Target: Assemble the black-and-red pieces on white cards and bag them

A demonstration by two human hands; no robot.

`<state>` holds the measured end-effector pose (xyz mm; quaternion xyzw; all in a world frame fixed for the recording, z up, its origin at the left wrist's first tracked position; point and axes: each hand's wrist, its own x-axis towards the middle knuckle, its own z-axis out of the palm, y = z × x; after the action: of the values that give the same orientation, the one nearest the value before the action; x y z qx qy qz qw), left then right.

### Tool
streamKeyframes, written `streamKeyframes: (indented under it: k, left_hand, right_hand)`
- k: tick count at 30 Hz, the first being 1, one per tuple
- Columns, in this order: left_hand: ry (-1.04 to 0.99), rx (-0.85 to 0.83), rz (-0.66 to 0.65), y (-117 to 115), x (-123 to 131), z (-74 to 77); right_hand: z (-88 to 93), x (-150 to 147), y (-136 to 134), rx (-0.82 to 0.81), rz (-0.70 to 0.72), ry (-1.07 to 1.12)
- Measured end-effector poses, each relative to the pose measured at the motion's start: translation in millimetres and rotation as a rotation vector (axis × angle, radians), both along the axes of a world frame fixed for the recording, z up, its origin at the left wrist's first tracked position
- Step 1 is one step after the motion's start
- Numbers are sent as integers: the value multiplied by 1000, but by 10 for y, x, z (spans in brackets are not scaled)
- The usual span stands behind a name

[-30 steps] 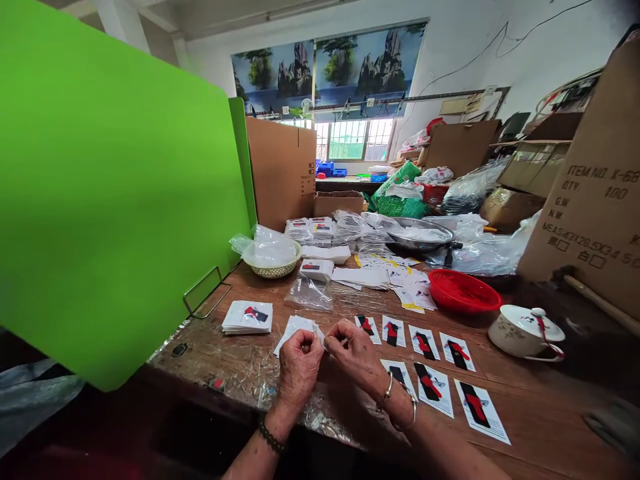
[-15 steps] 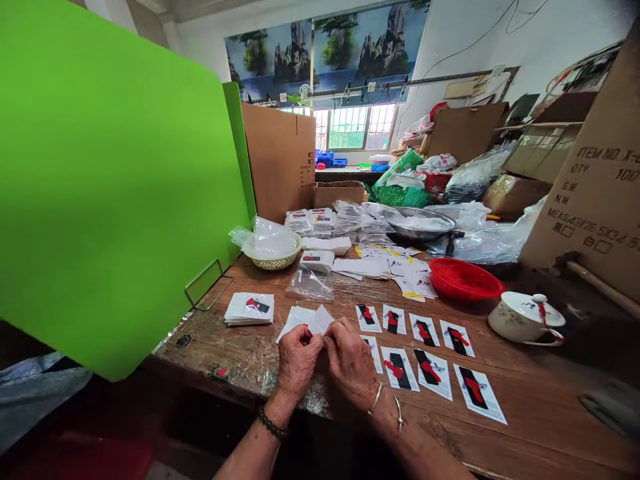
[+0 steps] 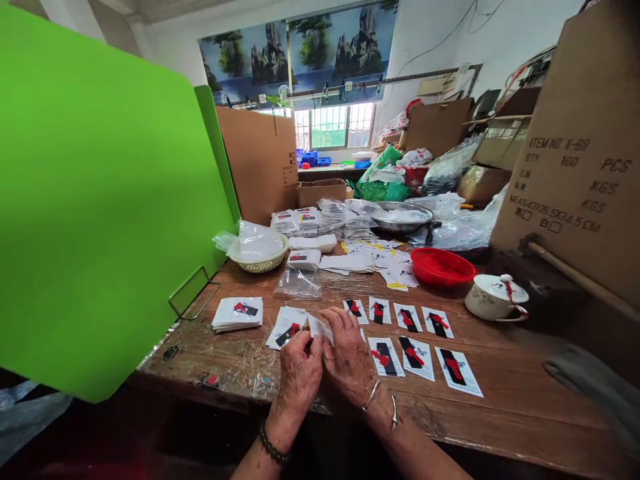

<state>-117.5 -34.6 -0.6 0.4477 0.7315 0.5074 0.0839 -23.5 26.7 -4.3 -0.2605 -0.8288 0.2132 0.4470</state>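
Observation:
My left hand (image 3: pixel 299 373) and my right hand (image 3: pixel 348 357) meet near the front edge of the wooden table (image 3: pixel 500 400), fingers pinched together on a small white card (image 3: pixel 318 327) that sticks up between them. Just left of the hands lie loose white cards with a black and red print (image 3: pixel 284 328). To the right, two rows of printed cards (image 3: pixel 405 327) lie flat on the wood. A stack of the same cards (image 3: pixel 237 314) sits further left.
A big green board (image 3: pixel 100 200) stands at the left. Behind are a clear bag (image 3: pixel 299 284), a wicker basket (image 3: pixel 257 253), a red bowl (image 3: pixel 443 267), a lidded white pot (image 3: pixel 495 298), a metal pan (image 3: pixel 403 218) and cardboard boxes (image 3: pixel 580 153).
My hands have drawn closer together and nearer to me, closing over the white card. The view has shifted so everything sits further left.

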Motion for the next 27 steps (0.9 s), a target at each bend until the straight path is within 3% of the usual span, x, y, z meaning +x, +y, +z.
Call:
streamKeyframes:
  k: [5, 12, 17, 20, 24, 27]
  left_hand:
    - [156, 126, -29, 1, 40, 47]
    - [292, 159, -58, -7, -43, 23]
    - [286, 167, -111, -19, 41, 55]
    - [254, 222, -115, -11, 106, 51]
    - [94, 207, -115, -22, 184, -46]
    - [-323, 155, -125, -53, 210, -98]
  right_hand:
    - [-61, -4, -24, -17, 50, 132]
    - [-57, 114, 203, -288, 245, 230]
    - [-47, 176, 121, -47, -1, 158]
    - [-45, 141, 52, 11, -60, 138]
    - [-76, 63, 124, -175, -113, 332]
    - [-126, 31, 210, -499, -36, 467]
